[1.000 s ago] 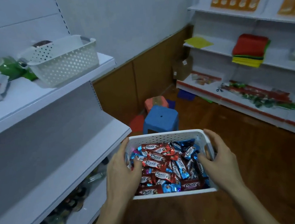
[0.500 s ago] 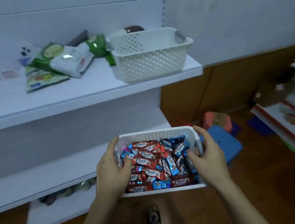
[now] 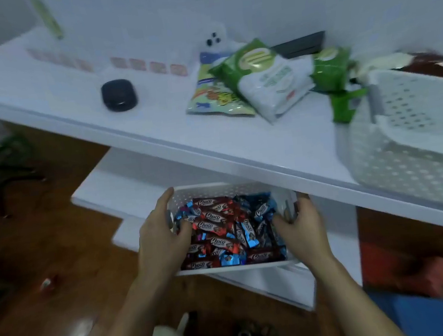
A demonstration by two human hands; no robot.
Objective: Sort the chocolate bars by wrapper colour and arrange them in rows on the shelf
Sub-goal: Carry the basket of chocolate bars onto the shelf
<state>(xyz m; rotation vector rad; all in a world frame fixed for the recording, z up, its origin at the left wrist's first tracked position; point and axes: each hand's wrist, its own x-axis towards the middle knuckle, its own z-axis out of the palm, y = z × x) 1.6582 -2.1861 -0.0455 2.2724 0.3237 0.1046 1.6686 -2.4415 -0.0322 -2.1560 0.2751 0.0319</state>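
Observation:
A white perforated basket is full of red and blue wrapped chocolate bars. I carry it with both hands just below and in front of the white shelf. My left hand grips the basket's left side, thumb over the rim among the bars. My right hand grips the right side the same way. The basket's far rim sits under the shelf's front edge.
On the shelf lie green and white packets, a dark round case, small pink boxes and a second white basket at the right. Lower white shelves lie beneath. A blue stool stands at the lower right on the wooden floor.
My view has swung left and downward toward the shelf unit. The basket stays gripped in both hands and is now closer to the shelf's front edge.

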